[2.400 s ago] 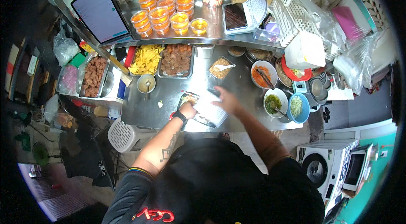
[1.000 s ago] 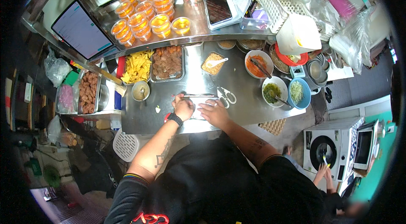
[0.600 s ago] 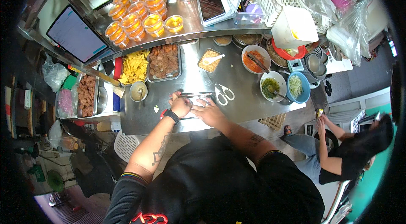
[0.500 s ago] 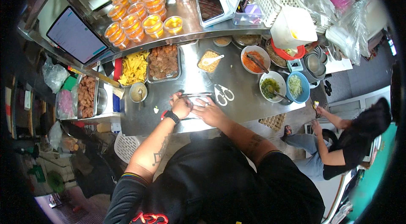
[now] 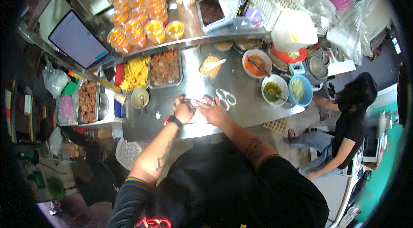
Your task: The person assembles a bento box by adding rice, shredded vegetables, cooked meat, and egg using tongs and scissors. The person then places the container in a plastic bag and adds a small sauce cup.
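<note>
At the middle of the steel counter (image 5: 172,114), both my hands grip a small whitish, flat, folded-looking thing (image 5: 196,102). Its exact kind I cannot make out. My left hand (image 5: 183,110), below a dark wristwatch, is closed round its left end. Curled over the right end is my right hand (image 5: 212,111), fingers bent. White-handled scissors (image 5: 226,99) lie just right of that hand. Beyond my hands stands a tub of chopped nuts (image 5: 211,65) with a white spoon. A small bowl of sauce (image 5: 140,97) is to the left, near a scrap of green-white vegetable (image 5: 158,115).
Trays of grilled meat (image 5: 165,69) and yellow slices (image 5: 136,74) line the far left. Bowls of orange shreds (image 5: 257,63), green sauce (image 5: 274,90) and pale shreds (image 5: 300,89) stand right. Lidded orange cups (image 5: 155,30) and a tablet (image 5: 78,40) are beyond. Another person (image 5: 344,129) sits at right.
The thing between my hands showed a dark thin edge before; now its whitish face shows and my fingers wrap its ends. The person at right has turned and lowered an arm.
</note>
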A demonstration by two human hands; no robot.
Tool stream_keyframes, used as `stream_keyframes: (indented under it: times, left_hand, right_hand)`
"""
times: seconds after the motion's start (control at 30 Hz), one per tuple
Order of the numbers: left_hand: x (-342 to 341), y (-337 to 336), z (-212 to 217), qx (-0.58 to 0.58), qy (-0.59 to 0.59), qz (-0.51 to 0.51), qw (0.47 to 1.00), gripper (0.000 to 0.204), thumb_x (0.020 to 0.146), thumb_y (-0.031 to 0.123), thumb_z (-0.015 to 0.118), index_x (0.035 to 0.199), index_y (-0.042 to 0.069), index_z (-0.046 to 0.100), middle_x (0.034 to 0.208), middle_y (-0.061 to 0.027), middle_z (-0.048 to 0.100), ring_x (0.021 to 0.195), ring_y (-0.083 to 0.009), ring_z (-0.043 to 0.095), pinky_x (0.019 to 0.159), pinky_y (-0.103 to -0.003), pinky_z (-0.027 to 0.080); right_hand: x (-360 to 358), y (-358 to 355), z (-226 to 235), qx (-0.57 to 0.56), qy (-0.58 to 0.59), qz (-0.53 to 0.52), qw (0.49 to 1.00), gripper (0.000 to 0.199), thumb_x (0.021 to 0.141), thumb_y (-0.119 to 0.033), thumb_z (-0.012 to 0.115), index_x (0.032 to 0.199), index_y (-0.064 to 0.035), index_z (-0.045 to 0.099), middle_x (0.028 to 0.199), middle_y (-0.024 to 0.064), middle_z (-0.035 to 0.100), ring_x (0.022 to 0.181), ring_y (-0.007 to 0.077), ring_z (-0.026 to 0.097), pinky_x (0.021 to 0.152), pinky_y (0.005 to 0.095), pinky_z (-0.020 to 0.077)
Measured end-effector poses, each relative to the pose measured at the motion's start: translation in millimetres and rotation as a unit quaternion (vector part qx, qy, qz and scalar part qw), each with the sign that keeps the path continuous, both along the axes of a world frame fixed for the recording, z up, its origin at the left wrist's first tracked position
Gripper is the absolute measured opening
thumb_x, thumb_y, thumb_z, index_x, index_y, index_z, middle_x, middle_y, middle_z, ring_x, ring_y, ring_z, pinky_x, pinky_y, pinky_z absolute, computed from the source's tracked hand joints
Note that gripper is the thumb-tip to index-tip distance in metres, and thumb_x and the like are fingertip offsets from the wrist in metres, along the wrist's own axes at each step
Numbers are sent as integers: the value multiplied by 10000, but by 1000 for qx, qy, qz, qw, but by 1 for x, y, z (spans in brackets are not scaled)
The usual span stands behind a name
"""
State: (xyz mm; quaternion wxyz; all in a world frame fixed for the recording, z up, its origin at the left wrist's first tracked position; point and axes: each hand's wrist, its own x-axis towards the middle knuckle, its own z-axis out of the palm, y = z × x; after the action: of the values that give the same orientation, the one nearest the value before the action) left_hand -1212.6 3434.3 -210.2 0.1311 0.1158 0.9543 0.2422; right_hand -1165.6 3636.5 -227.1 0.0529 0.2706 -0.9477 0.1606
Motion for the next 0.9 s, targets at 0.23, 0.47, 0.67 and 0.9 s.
stream_keyframes:
  times: [0.23,0.47,0.67,0.9]
  left_hand:
    - [-5,1,-23,-44,23,10,999,231,806,276,662,902,104,782,1236,-118,666,1358,-386,331,1077,-619,260]
    - [-6,8,-22,-101,-17,20,995,412,820,280,653,1171,81,738,1409,-211,552,1412,-418,265,1118,-599,221]
    - [0,-4,-47,-61,57,90,992,248,823,248,611,919,56,735,1092,-168,707,1344,-422,336,1042,-563,376]
    - [18,8,6,106,57,172,978,436,787,303,824,1089,57,626,1413,-343,410,1380,-500,332,1142,-514,338]
  right_hand:
    - [24,-16,21,38,-6,-90,995,444,977,-383,585,1392,-224,604,1545,-33,475,1436,259,400,1120,668,294]
    - [1,14,152,-121,-181,-35,975,405,956,-312,652,1312,-118,656,1075,176,739,908,316,729,818,416,555]
    - [-77,180,363,-266,135,-31,954,209,991,-264,624,983,-76,717,790,100,705,709,195,673,676,354,531]
    - [-231,275,427,153,11,-316,936,228,908,-161,635,1056,-29,747,1049,209,734,997,390,705,878,478,557]
